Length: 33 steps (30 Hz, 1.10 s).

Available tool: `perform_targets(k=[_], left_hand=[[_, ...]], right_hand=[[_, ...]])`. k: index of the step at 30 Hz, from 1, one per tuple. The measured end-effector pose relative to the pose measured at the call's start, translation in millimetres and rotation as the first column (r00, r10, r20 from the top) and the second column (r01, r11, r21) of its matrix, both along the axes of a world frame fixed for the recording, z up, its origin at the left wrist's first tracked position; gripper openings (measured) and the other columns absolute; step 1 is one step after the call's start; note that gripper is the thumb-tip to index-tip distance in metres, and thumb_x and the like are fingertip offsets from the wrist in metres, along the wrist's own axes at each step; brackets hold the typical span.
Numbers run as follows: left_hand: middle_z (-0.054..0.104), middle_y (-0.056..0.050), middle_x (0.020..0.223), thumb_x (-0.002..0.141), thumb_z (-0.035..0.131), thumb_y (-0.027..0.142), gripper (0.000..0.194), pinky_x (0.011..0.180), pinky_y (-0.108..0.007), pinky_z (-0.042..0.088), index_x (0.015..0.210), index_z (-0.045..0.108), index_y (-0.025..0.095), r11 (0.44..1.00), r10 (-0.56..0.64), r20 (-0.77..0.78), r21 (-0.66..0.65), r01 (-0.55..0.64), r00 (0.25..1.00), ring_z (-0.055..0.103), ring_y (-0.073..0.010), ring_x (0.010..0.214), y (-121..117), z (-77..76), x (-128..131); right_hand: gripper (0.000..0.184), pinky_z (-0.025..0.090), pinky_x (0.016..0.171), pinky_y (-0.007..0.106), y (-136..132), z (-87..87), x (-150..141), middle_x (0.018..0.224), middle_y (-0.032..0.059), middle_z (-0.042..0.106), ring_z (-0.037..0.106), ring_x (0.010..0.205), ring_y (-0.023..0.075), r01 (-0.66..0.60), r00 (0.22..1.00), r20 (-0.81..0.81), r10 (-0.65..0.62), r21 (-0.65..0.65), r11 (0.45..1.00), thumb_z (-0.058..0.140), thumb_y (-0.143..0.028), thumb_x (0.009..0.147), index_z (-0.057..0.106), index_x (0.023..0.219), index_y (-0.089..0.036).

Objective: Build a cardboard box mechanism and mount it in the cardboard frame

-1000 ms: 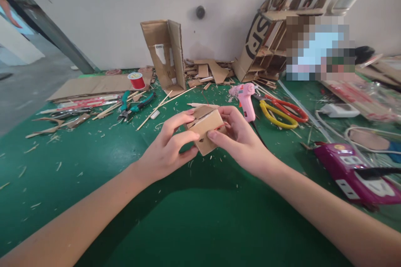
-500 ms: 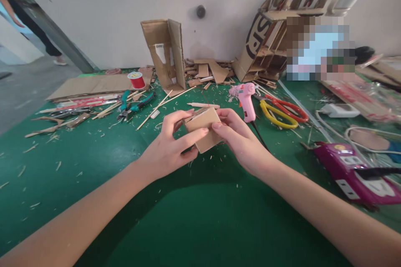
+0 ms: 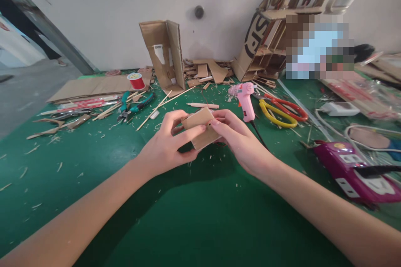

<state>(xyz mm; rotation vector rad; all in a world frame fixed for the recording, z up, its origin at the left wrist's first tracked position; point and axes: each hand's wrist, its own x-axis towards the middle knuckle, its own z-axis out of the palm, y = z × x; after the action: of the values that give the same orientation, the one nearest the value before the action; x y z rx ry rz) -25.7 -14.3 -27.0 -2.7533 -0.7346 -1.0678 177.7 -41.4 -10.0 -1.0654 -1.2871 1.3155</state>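
A small cardboard box is held between both hands above the green table, with one plain face tilted up towards me. My left hand grips its left side, the index finger lying across the face and the other fingers around the edges. On the right side, my right hand pinches the box with the thumb on the same face, its other fingers behind. The far side of the box is hidden. Just beyond it lies a pale wooden stick with a pointed end.
A pink glue gun and yellow-and-red-handled scissors lie to the right, before a purple power strip. Left are teal-handled pliers and a red thread spool. Cardboard structures stand by the wall. A person's leg shows far left.
The box has been turned in my fingers, so its plain face now tilts more upward and the slotted top is out of sight. At far left, a person has walked into view.
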Motion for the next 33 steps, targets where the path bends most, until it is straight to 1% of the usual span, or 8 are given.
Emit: perform_targets(k=[4, 7, 12, 14, 16, 20, 25, 33], left_hand=[[0.038, -0.010, 0.127, 0.079, 0.069, 0.013, 0.057, 0.101, -0.047, 0.055, 0.130, 0.049, 0.029, 1.000, -0.002, 0.004, -0.023, 0.003, 1.000, 0.048, -0.0266, 0.122, 0.8, -0.8, -0.8], [0.038, -0.010, 0.128, 0.080, 0.068, 0.014, 0.057, 0.101, -0.048, 0.054, 0.131, 0.049, 0.029, 0.998, 0.016, 0.008, -0.058, -0.016, 1.000, 0.049, -0.0265, 0.123, -0.2, -2.5, -1.1], [0.044, -0.011, 0.135, 0.077, 0.067, 0.020, 0.073, 0.087, -0.042, 0.060, 0.142, 0.038, 0.032, 0.971, 0.015, 0.063, -0.238, 0.001, 0.998, 0.055, -0.0280, 0.119, -4.6, -0.6, -0.3], [0.049, -0.011, 0.135, 0.078, 0.063, 0.021, 0.072, 0.081, -0.037, 0.060, 0.145, 0.036, 0.030, 0.935, -0.009, 0.134, -0.349, 0.056, 0.991, 0.058, -0.0261, 0.115, -5.9, 3.5, -0.4], [0.057, -0.009, 0.129, 0.084, 0.056, 0.023, 0.057, 0.080, -0.032, 0.059, 0.139, 0.044, 0.027, 0.883, -0.007, 0.182, -0.461, 0.092, 0.983, 0.062, -0.0220, 0.108, -6.4, 8.4, -0.6], [0.069, -0.005, 0.108, 0.093, 0.047, 0.029, 0.028, 0.078, -0.031, 0.057, 0.117, 0.059, 0.022, 0.777, 0.126, 0.107, -0.629, -0.032, 0.986, 0.067, -0.0182, 0.093, -7.0, 16.6, 0.6], [0.069, -0.008, 0.115, 0.085, 0.062, 0.035, 0.027, 0.082, -0.035, 0.056, 0.106, 0.066, 0.019, 0.792, 0.286, 0.035, -0.571, -0.216, 0.958, 0.066, -0.0235, 0.101, -5.8, 27.0, 2.5], [0.073, 0.000, 0.080, 0.083, 0.065, 0.039, 0.017, 0.049, -0.024, 0.044, 0.093, 0.070, 0.026, 0.771, 0.353, -0.247, -0.470, -0.430, 0.903, 0.065, -0.0168, 0.060, -11.5, 52.2, -3.6]], right_hand=[[0.022, 0.052, 0.077, 0.033, 1.8, -2.3, -1.0, 0.105, 0.0039, 0.060, 0.057, 0.093, 0.0169, 0.013, 1.000, 0.025, -0.013, -0.007, 1.000, 0.055, -0.042, 0.090, 0.058, 0.100, -0.022], [0.020, 0.053, 0.076, 0.034, 3.9, -3.6, -0.4, 0.106, 0.0044, 0.061, 0.059, 0.092, 0.0170, 0.029, 0.994, 0.104, -0.039, 0.091, 0.995, 0.053, -0.039, 0.092, 0.057, 0.103, -0.023], [0.009, 0.051, 0.067, 0.031, 9.4, -1.0, 9.1, 0.095, 0.0039, 0.063, 0.060, 0.087, 0.0183, 0.126, 0.943, 0.278, -0.181, 0.202, 0.971, 0.059, -0.031, 0.086, 0.058, 0.089, -0.022], [0.009, 0.049, 0.060, 0.030, 11.4, 1.3, 12.3, 0.084, 0.0031, 0.062, 0.058, 0.075, 0.0168, 0.179, 0.925, 0.314, -0.216, 0.142, 0.974, 0.063, -0.030, 0.083, 0.059, 0.082, -0.021], [0.010, 0.047, 0.056, 0.030, 12.1, 2.9, 12.8, 0.076, 0.0017, 0.060, 0.055, 0.067, 0.0154, 0.172, 0.930, 0.318, -0.184, 0.065, 0.983, 0.063, -0.029, 0.081, 0.060, 0.079, -0.021], [0.012, 0.050, 0.059, 0.030, 10.0, 2.0, 8.4, 0.079, 0.0019, 0.063, 0.060, 0.072, 0.0168, 0.036, 0.963, 0.267, -0.034, -0.005, 0.999, 0.057, -0.033, 0.087, 0.061, 0.082, -0.022], [0.017, 0.055, 0.077, 0.035, 7.6, -1.3, 4.7, 0.092, 0.0030, 0.066, 0.064, 0.090, 0.0190, -0.093, 0.967, 0.241, 0.077, 0.059, 0.994, 0.051, -0.035, 0.093, 0.062, 0.091, -0.022], [0.015, 0.055, 0.085, 0.038, 7.0, -5.4, -1.1, 0.107, 0.0069, 0.067, 0.064, 0.098, 0.0203, -0.093, 0.926, 0.377, 0.002, 0.222, 0.971, 0.056, -0.029, 0.091, 0.066, 0.101, -0.022]])
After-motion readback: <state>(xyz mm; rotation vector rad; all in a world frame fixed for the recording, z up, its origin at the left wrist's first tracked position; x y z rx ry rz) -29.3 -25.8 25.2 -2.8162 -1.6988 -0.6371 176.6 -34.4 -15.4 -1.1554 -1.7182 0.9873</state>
